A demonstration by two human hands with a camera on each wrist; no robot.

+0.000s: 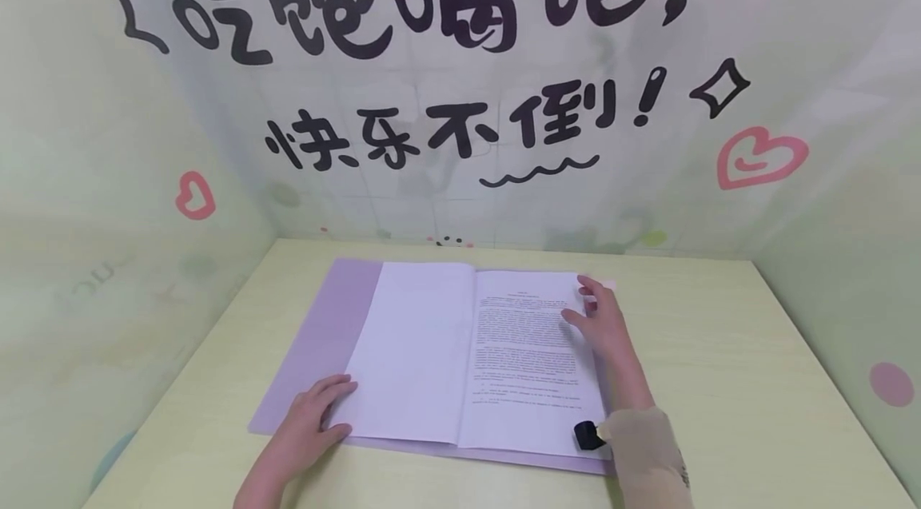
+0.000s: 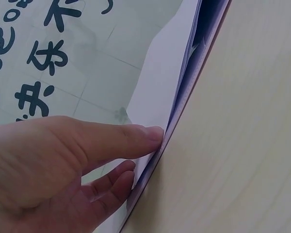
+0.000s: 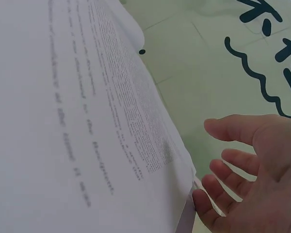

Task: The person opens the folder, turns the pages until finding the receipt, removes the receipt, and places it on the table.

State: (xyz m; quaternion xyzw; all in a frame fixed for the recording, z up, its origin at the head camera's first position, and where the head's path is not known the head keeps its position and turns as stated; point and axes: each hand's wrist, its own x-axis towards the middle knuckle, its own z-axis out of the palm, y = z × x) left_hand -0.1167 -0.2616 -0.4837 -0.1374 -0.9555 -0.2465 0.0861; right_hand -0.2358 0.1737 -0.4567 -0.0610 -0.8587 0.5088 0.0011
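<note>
A booklet with a lilac cover lies open on the table. Its left page is blank, and its right page carries lines of small print. My left hand rests at the lower left corner of the blank page; in the left wrist view its thumb touches the page edge just above the cover. At the upper right edge of the printed page is my right hand, thumb apart from the gently bent fingers. The right wrist view shows its little finger right beside the page edge.
The pale wood-look table is bounded by a back wall with large black lettering and by side walls. A small black block sits at the beige right sleeve, over the booklet's lower right corner.
</note>
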